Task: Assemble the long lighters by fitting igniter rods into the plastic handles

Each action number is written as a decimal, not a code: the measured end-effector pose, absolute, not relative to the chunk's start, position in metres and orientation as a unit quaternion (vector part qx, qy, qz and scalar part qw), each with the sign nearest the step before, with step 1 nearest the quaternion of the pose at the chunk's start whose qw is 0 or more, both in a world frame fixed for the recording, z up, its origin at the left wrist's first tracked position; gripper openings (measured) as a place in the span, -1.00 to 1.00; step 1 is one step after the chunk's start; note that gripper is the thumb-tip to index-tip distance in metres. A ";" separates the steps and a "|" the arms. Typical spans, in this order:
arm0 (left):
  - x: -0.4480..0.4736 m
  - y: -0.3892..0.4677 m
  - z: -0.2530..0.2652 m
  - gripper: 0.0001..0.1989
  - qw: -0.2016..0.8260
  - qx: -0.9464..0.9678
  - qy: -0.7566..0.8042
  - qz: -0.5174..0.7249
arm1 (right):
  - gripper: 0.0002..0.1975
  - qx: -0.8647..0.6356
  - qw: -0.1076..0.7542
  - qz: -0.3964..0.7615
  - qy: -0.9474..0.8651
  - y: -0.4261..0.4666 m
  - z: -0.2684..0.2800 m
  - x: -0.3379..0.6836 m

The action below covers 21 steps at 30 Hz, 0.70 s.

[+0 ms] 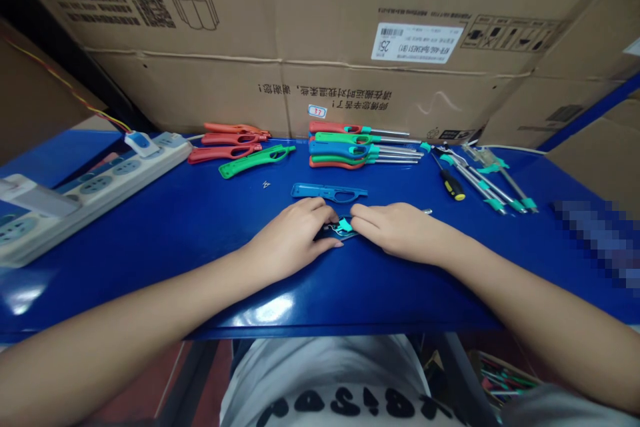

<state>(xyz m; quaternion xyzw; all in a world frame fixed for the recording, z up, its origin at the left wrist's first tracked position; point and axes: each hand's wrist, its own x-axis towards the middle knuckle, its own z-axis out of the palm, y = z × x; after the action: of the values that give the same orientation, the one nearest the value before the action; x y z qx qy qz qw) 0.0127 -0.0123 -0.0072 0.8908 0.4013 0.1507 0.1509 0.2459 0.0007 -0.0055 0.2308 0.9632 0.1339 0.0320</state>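
Both hands meet near the middle of the blue table around an opened utility lighter [345, 226]. Its teal trigger and some thin wires show between the fingers, and much of its body is hidden. My left hand [293, 233] pinches its left part with thumb and fingers. From the other side my right hand [400, 230] closes over its right part, the metal tip poking out beyond the knuckles. Just behind the hands lies a loose blue handle half [330, 193].
Assembled lighters [345, 150] are stacked at the back. Orange and green handle shells [255, 160] lie left of them. Rightward are a screwdriver [453, 183] and metal lighter tubes [483, 180]. A power strip [100, 190] runs along the left; a cardboard box [210, 80] stands behind.
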 end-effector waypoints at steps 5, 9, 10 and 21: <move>0.013 -0.012 -0.007 -0.74 0.147 0.891 0.404 0.146 | -0.82 0.229 0.003 0.099 0.968 0.004 -0.007 0.250; 0.012 -0.013 -0.008 -0.72 0.148 0.890 0.402 0.155 | -0.86 0.232 -0.018 0.071 0.970 0.005 -0.008 0.251; 0.012 -0.013 -0.008 -0.70 0.149 0.890 0.401 0.159 | -0.87 0.234 -0.019 0.066 0.970 0.005 -0.007 0.250; 0.013 -0.014 -0.009 -0.69 0.157 0.890 0.396 0.163 | -0.80 0.224 -0.052 0.045 0.972 0.001 -0.002 0.250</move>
<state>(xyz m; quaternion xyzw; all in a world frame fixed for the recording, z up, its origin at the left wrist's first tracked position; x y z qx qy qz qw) 0.0132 -0.0136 -0.0089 0.8901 0.3955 0.1634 0.1566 0.2497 0.0008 -0.0019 0.2241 0.9721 0.0450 -0.0522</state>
